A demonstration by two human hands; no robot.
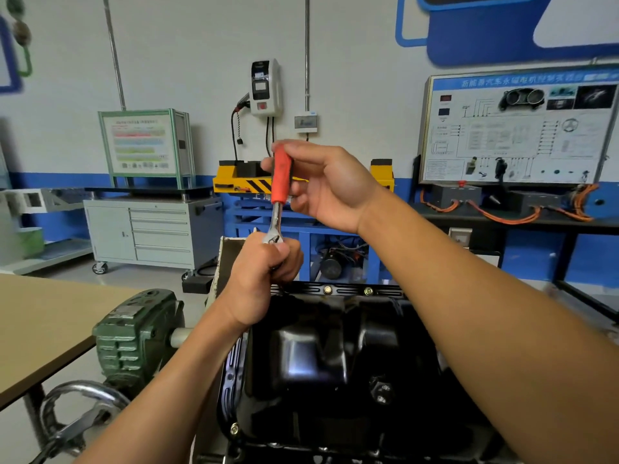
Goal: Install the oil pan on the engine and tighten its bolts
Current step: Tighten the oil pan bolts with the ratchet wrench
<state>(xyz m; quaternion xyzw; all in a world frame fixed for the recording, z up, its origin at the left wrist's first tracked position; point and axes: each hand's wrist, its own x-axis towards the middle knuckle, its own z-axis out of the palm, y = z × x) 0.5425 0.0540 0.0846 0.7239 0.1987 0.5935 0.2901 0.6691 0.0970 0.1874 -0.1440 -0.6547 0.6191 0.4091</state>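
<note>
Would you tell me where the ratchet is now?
Head view, centre: the ratchet stands nearly upright above the far edge of the oil pan, right hand gripping its red handle, left hand around its head.

From where I stand, the only lettering I can really make out is on the big white training board [516, 139] by the right wall. Its blue header strip [522, 81] carries white Chinese characters that start 新能源汽车永磁电机控制, and the end blurs out. The small print and diagram labels under it are too fine to read. On the blue frame of the lift [248, 212], under the yellow beam, 上海 shows in pale characters, with the rest hidden behind the red-handled ratchet [280, 179]. The poster in the green-framed stand [140, 145], the wall charger [264, 87] and the little grey box [305, 122] beside it all bear print, none of it legible.
</note>
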